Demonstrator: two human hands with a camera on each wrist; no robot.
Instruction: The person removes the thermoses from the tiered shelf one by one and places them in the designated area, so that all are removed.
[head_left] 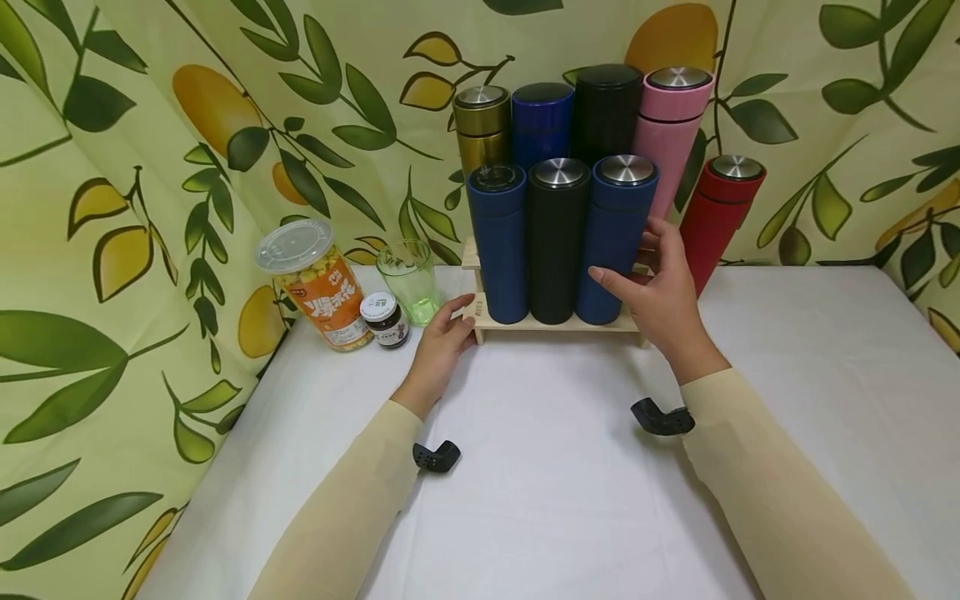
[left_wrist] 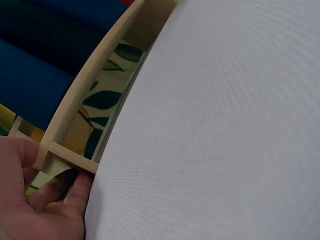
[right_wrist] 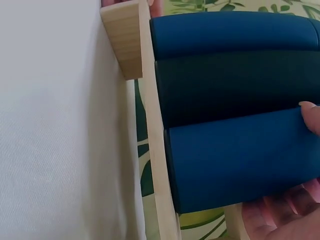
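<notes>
A two-tier wooden rack (head_left: pixel 525 327) holds insulated bottles. On its front step stand a blue bottle (head_left: pixel 498 250), a black bottle (head_left: pixel 557 250) and a second blue bottle (head_left: pixel 617 225) at the right. My right hand (head_left: pixel 663 283) grips that right blue bottle, its thumb on the front and fingers behind; the right wrist view shows the bottle's base (right_wrist: pixel 172 172) at the step. My left hand (head_left: pixel 442 346) holds the rack's left end; in the left wrist view the thumb is at the corner and the fingers (left_wrist: pixel 75 197) curl beneath.
Gold (head_left: pixel 482 125), dark blue (head_left: pixel 542 125), black (head_left: pixel 607 112) and pink (head_left: pixel 671 125) bottles fill the back tier. A red bottle (head_left: pixel 720 221) stands right of the rack. At left are a popcorn tub (head_left: pixel 322 292), a small jar (head_left: pixel 386 321) and a green glass (head_left: pixel 412 283).
</notes>
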